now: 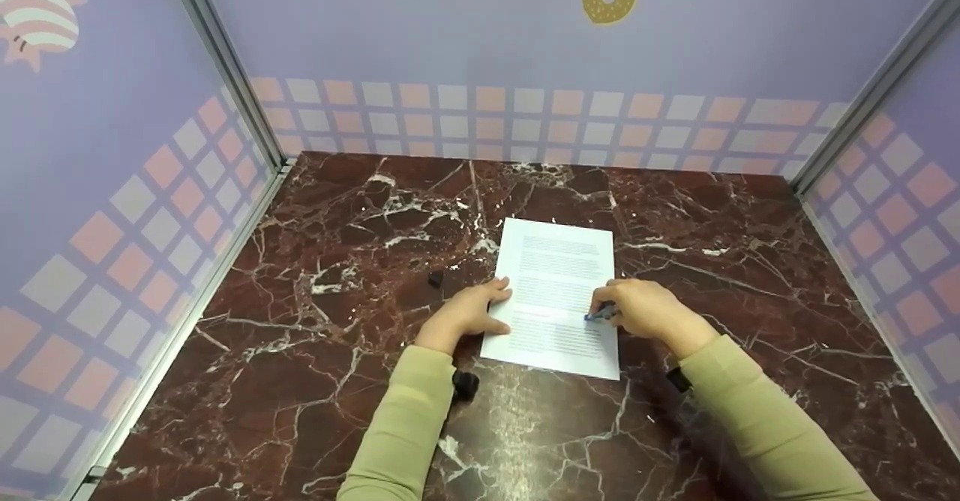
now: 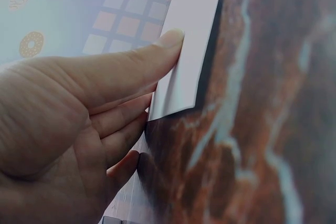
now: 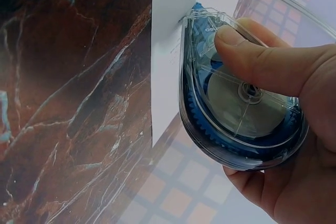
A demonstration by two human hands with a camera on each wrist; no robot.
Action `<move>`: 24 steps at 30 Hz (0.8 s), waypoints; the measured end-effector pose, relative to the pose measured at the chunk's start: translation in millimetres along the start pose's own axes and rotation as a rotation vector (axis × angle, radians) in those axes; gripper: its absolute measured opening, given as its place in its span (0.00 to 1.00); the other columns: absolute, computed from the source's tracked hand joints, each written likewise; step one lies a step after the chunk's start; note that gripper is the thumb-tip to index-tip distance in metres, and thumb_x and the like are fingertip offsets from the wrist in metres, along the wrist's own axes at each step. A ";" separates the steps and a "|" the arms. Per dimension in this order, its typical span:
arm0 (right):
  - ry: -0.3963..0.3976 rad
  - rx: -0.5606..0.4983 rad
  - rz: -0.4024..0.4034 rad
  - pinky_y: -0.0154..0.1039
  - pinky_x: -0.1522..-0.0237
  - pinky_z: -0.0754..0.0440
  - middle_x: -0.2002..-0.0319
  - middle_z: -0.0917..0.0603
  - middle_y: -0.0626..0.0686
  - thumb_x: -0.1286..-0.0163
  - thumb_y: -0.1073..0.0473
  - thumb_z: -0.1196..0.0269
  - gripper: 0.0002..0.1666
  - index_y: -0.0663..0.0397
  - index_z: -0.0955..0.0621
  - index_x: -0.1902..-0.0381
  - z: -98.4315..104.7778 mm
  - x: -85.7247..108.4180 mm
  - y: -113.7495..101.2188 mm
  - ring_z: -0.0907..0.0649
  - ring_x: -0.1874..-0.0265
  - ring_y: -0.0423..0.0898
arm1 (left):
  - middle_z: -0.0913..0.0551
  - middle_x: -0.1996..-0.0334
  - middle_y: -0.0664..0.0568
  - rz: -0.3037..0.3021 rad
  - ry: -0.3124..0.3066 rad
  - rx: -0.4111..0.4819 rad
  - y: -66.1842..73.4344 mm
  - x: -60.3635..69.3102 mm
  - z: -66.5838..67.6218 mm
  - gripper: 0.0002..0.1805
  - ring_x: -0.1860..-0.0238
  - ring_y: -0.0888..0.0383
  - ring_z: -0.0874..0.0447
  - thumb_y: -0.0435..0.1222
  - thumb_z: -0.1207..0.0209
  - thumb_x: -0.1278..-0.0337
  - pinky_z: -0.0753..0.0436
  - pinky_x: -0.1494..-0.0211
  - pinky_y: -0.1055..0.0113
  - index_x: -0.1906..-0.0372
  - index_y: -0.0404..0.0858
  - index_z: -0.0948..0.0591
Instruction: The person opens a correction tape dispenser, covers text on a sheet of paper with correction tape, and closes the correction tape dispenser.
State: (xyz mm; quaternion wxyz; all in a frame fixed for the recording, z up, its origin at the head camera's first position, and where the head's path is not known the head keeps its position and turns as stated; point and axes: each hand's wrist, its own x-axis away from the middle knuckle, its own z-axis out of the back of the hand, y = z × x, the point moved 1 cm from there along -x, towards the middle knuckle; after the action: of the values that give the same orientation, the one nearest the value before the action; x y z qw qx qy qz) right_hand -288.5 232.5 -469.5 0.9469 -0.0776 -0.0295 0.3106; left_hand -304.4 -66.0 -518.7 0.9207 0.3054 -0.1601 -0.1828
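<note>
A sheet of printed paper [image 1: 559, 268] lies on the dark red marbled table, slightly turned. My left hand [image 1: 469, 312] rests at its left edge, fingers spread and fairly straight; in the left wrist view the thumb [image 2: 170, 40] presses on the paper [image 2: 191, 69]. In my right hand [image 1: 651, 310] is a correction tape [image 1: 604, 312], gripped between thumb and fingers. Its clear case with blue gear and pale reel shows in the right wrist view, where the correction tape's [image 3: 247, 114] blue tip meets the sheet over the printed lines, toward the lower right.
A small black object [image 1: 435, 279] lies left of the paper, beyond my left hand. Black wrist devices show at the left cuff [image 1: 465, 385] and right cuff [image 1: 679, 379]. Patterned lilac panels [image 1: 510, 43] enclose the table at the back and both sides.
</note>
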 end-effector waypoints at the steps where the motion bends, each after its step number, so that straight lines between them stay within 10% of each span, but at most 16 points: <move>1: -0.001 -0.001 -0.001 0.54 0.62 0.14 0.65 0.14 0.50 0.46 0.70 0.25 0.17 0.44 0.12 0.63 -0.3 0.0 0.3 0.14 0.64 0.53 | 0.38 0.19 0.51 0.000 -0.001 0.001 0.1 0.1 0.0 0.42 0.18 0.47 0.42 0.37 0.25 0.48 0.40 0.15 0.52 0.26 0.38 0.28; 24: -0.007 0.013 -0.016 0.52 0.63 0.15 0.63 0.14 0.50 0.44 0.67 0.25 0.14 0.44 0.13 0.63 2.1 5.4 3.0 0.14 0.65 0.51 | 0.38 0.19 0.50 -0.013 -0.004 0.003 0.4 0.0 -0.1 0.41 0.18 0.47 0.42 0.36 0.26 0.48 0.40 0.15 0.53 0.27 0.38 0.28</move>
State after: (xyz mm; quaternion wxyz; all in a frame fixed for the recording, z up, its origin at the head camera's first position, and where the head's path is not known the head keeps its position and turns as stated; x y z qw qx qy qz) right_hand -286.1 238.4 -468.0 0.9497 -0.0702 -0.0317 0.3034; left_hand -304.2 -65.7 -518.5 0.9187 0.3075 -0.1601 -0.1893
